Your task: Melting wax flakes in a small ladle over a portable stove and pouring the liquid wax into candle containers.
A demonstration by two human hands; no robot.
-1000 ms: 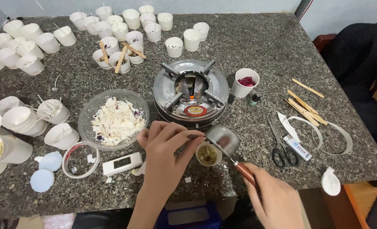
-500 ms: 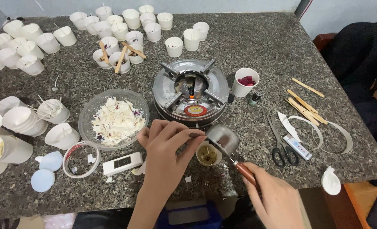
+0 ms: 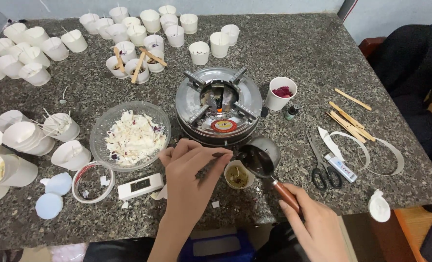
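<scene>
Speckled grey stone tabletop [image 3: 322,43], polished but dull. Small metal ladle [image 3: 260,156], shiny steel bowl, glossy reddish wooden handle. Burner [image 3: 219,104] of bright chromed metal. Clear glass bowl [image 3: 130,135], flaky matt wax inside. White paper cup [image 3: 237,175], matt. Pale bare wooden sticks [image 3: 348,120].

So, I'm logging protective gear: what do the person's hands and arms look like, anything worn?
Both hands are bare: no gloves, rings or watch on the left hand or right hand. The forearms show no sleeves up to the frame edge. The nails are short and unpainted.
</scene>
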